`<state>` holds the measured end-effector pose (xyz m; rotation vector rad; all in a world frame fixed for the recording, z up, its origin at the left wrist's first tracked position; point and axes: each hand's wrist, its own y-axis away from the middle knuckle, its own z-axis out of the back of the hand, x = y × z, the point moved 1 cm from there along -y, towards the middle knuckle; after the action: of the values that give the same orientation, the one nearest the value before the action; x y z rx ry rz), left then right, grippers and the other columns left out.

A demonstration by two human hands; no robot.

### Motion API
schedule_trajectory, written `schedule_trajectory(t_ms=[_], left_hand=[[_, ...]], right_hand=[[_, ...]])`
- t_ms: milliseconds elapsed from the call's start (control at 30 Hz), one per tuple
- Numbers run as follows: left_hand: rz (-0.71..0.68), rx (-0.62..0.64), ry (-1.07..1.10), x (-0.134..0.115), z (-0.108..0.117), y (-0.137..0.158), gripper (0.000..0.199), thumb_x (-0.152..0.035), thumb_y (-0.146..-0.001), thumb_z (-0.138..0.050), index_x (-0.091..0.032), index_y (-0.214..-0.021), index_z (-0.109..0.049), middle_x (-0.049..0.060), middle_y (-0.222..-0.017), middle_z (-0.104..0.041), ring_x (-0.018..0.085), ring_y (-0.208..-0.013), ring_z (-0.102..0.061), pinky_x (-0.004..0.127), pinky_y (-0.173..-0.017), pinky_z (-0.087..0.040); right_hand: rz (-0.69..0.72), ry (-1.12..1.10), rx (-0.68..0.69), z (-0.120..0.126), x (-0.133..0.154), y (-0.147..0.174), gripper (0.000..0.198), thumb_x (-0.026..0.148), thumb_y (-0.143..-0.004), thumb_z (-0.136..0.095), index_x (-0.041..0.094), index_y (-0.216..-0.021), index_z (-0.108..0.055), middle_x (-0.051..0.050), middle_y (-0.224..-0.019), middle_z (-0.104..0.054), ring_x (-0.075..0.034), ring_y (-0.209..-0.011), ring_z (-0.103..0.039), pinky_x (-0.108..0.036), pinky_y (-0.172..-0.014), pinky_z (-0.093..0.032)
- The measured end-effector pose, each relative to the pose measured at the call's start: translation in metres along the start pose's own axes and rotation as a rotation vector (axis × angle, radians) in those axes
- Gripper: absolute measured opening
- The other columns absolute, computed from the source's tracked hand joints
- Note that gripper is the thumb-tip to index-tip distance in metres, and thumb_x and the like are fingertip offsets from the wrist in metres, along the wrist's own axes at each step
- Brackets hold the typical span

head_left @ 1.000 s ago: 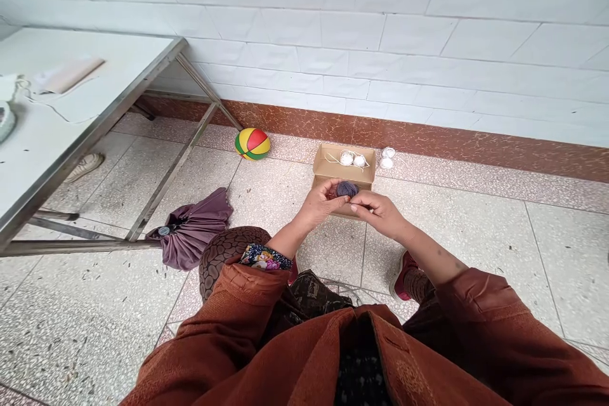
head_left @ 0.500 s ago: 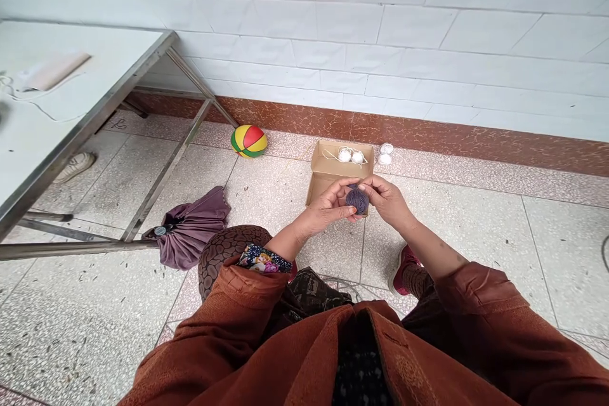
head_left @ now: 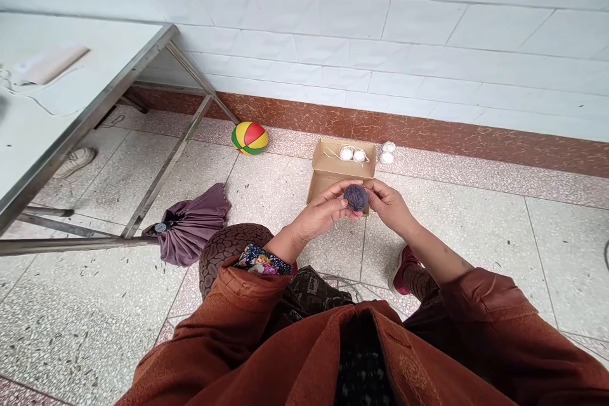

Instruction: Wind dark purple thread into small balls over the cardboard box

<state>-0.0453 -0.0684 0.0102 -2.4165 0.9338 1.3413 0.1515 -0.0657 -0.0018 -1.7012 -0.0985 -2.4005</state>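
One dark yarn ball (head_left: 356, 198), between both hands (head_left: 323, 214) (head_left: 389, 204), gripped by left

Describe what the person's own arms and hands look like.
A rust-brown fabric left sleeve ends above a dark floral cuff with pink and yellow blooms. The matching right sleeve leaves much of the forearm bare. The left hand and right hand are gloveless.

- You are wearing a rust-brown jacket (head_left: 295, 358), its cuffs (head_left: 495, 297) folding back.
- A dark floral inner cuff (head_left: 264, 261) is peeking from your left sleeve (head_left: 228, 317).
- Underneath, a dark, seemingly speckled top (head_left: 363, 374) is showing.
- You are sporting a red, pale-soled shoe (head_left: 403, 269).
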Motion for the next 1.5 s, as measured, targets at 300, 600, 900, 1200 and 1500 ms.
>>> schedule_trajectory(t_ms=[300, 600, 900, 1200, 1500], left_hand=[[-0.042, -0.017, 0.002, -0.001, -0.003, 0.001, 0.046, -0.035, -0.087, -0.074, -0.026, -0.13, -0.06, 0.009, -0.122, -0.064, 0.015, -0.09, -0.068, 0.033, -0.086, -0.054], [-0.106, -0.178, -0.102, -0.001, 0.011, -0.006, 0.046, -0.033, -0.08, -0.081, -0.025, -0.123, -0.065, 0.006, -0.116, -0.065, 0.015, -0.093, -0.062, 0.028, -0.079, -0.051], [-0.062, -0.028, -0.373, 0.007, 0.014, -0.009, 0.06, -0.034, -0.083, -0.079, -0.024, -0.137, -0.056, 0.002, -0.102, -0.065, 0.016, -0.091, -0.06, 0.03, -0.083, -0.045], [-0.018, 0.118, -0.093, 0.006, 0.001, -0.007, 0.057, -0.036, -0.084, -0.078, -0.029, -0.138, -0.059, 0.009, -0.123, -0.064, 0.018, -0.102, -0.063, 0.028, -0.081, -0.052], [-0.079, -0.198, 0.004, 0.004, 0.016, -0.011, 0.048, -0.027, -0.075, -0.082, -0.023, -0.121, -0.067, 0.008, -0.124, -0.064, 0.017, -0.105, -0.062, 0.029, -0.087, -0.053]], right_hand=[[0.073, 0.083, 0.044, -0.004, -0.005, 0.006, 0.018, 0.036, -0.097, -0.055, 0.021, -0.089, -0.063, 0.0, -0.074, -0.061, -0.016, -0.068, -0.055, -0.029, -0.066, -0.045], [0.261, 0.185, 0.16, -0.007, 0.0, 0.01, 0.018, 0.034, -0.099, -0.056, 0.023, -0.089, -0.066, -0.004, -0.084, -0.068, -0.019, -0.078, -0.063, -0.031, -0.073, -0.049], [0.186, -0.013, 0.026, 0.013, 0.019, 0.007, 0.023, 0.042, -0.098, -0.06, 0.023, -0.086, -0.063, -0.001, -0.076, -0.061, -0.017, -0.068, -0.056, -0.031, -0.067, -0.045], [-0.025, -0.102, -0.033, -0.005, -0.004, 0.002, 0.033, 0.053, -0.095, -0.058, 0.023, -0.082, -0.057, 0.002, -0.071, -0.054, -0.015, -0.065, -0.048, -0.027, -0.061, -0.042], [0.06, 0.104, 0.021, -0.026, -0.014, 0.016, 0.024, 0.039, -0.103, -0.047, 0.023, -0.092, -0.06, -0.001, -0.076, -0.061, -0.018, -0.07, -0.058, -0.03, -0.067, -0.047]])
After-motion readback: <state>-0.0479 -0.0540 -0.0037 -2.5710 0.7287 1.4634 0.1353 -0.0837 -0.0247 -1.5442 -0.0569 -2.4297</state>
